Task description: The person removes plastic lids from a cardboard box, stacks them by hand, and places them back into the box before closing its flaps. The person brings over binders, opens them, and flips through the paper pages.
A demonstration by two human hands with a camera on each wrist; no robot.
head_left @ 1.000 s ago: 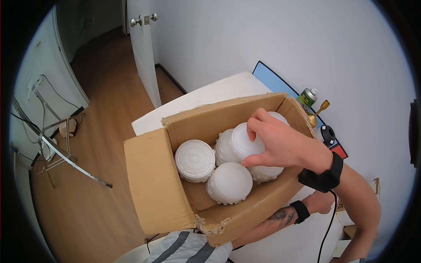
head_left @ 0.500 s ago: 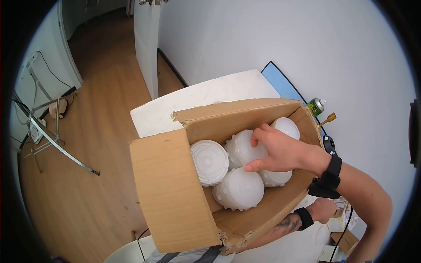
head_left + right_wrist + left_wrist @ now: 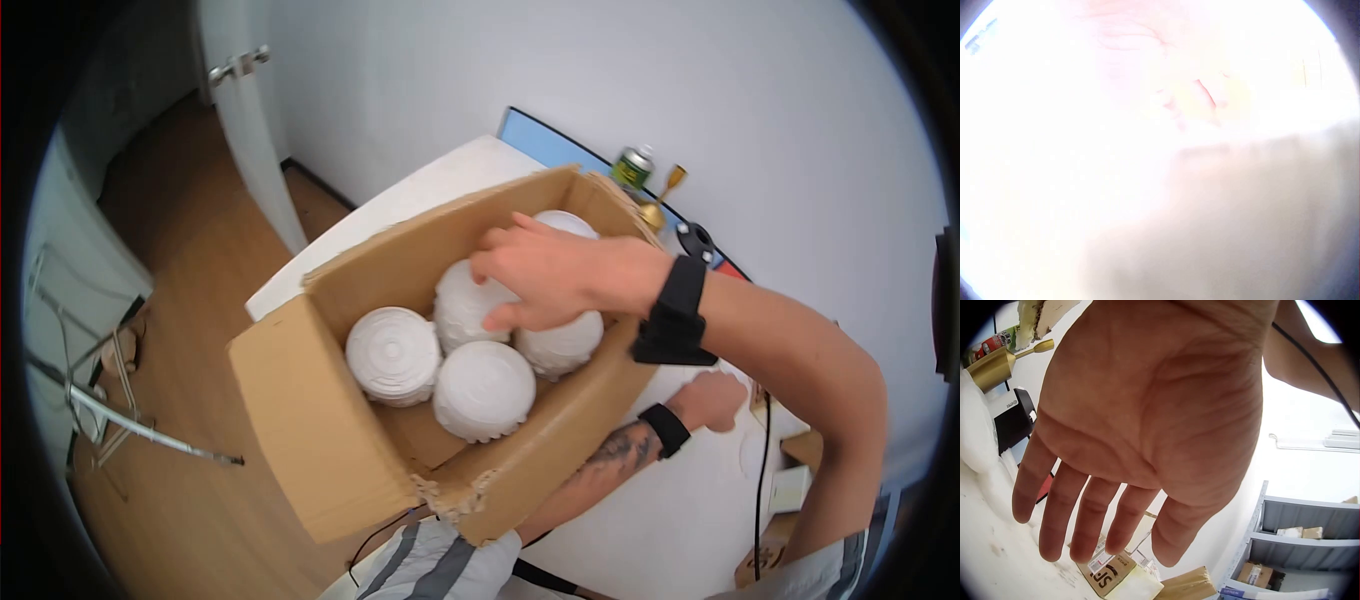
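Note:
Inside an open cardboard box [image 3: 265, 395] stand several white stacks of what look like round plastic lids, with small tabs along their sides. My right hand [image 3: 550, 265] is over the back middle stack [image 3: 465, 312], fingers loosely bent and spread from the thumb at its right rim. Nearer me are the front stack [image 3: 485, 390] and the left stack [image 3: 393, 355]. My left hand [image 3: 710, 400] is outside the box, at its right, over the white table. In the left wrist view the left palm [image 3: 1154, 406] shows relaxed, extended fingers holding nothing. The right wrist view is washed out.
A green spray can [image 3: 633, 167], a gold stand [image 3: 660, 205] and a black round device [image 3: 694, 241] stand behind the box, near a blue panel [image 3: 545, 140]. Small cartons [image 3: 1107, 575] lie to the right. A black cable [image 3: 765, 480] hangs from my right wrist.
The back middle stack was leaning; it now stands more upright and farther left, and my right hand moved left with it. The head view shifted. The left hand stays outside the box.

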